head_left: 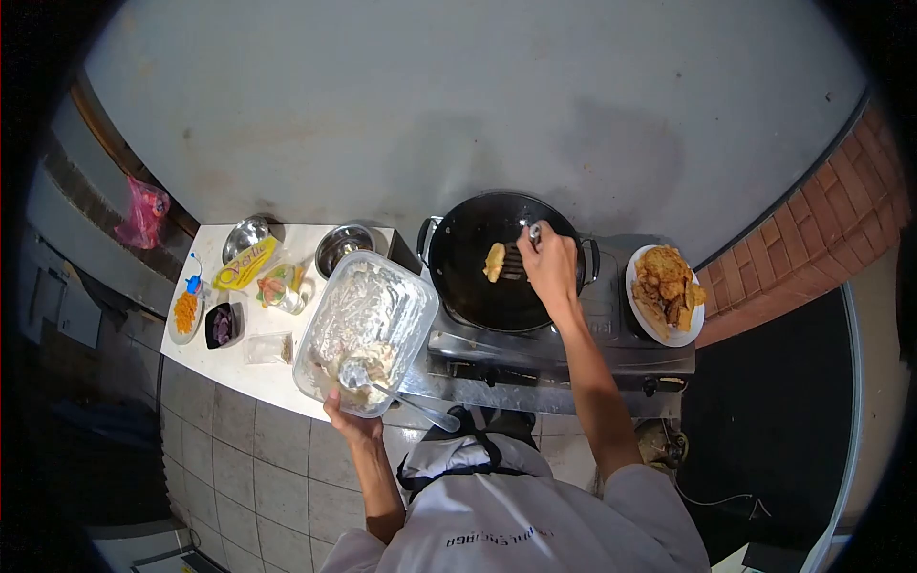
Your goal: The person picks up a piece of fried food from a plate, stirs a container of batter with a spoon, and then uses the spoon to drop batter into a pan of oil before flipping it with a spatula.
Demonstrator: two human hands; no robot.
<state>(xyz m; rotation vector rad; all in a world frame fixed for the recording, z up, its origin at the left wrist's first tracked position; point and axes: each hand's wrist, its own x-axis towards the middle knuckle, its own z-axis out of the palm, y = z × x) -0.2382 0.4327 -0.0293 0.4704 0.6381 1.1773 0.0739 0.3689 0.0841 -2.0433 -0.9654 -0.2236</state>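
My left hand (pixel 353 420) grips the near edge of a clear plastic container (pixel 358 306), which is tilted and smeared with pale batter. A metal spoon (pixel 425 411) rests in it, its handle sticking out over the near right edge. Closed round the handle of a slotted spatula (pixel 513 263), my right hand (pixel 552 263) is above the black wok (pixel 468 296). Beside the spatula's slotted head lies a small golden fried piece (pixel 494 262). The wok sits on the gas stove (pixel 564 358).
Right of the stove top, a white plate (pixel 681 336) holds fried food. On the white table (pixel 234 368) at left are metal bowls (pixel 344 244), a yellow packet (pixel 245 265), a glass with vegetables (pixel 282 289), a dark bowl (pixel 222 327) and orange pieces (pixel 185 313). A wall stands behind.
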